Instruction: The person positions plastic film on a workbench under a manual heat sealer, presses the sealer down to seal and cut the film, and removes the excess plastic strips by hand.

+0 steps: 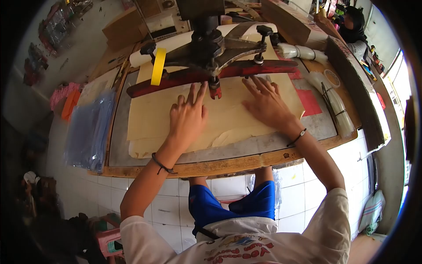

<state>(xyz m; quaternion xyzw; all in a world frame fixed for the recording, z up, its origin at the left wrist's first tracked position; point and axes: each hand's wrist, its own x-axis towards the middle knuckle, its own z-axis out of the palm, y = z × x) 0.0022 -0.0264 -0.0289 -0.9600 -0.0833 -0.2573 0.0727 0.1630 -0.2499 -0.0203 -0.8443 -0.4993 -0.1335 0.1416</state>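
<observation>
My left hand (189, 115) rests palm down on a pale yellow sheet (224, 121), fingers spread and tips close to a long red bar (171, 80). My right hand (269, 104) lies on the same sheet farther right, its fingers also apart and reaching toward the bar. Neither hand holds anything. The bar hangs from a dark metal press head (193, 58) with black knobs. Between my hands, a small red-tipped metal piece (215, 92) points down at the sheet. A yellow ring (158, 66) hangs on the press's left side.
Clear plastic sleeves (88, 132) lie on the table's left edge. Tied bundles of clear plastic (336, 105) and a tape roll (332, 78) are at the right, beside a long cardboard wall (358, 88). Another person (355, 31) sits at the upper right. A wooden rim (220, 165) borders the table.
</observation>
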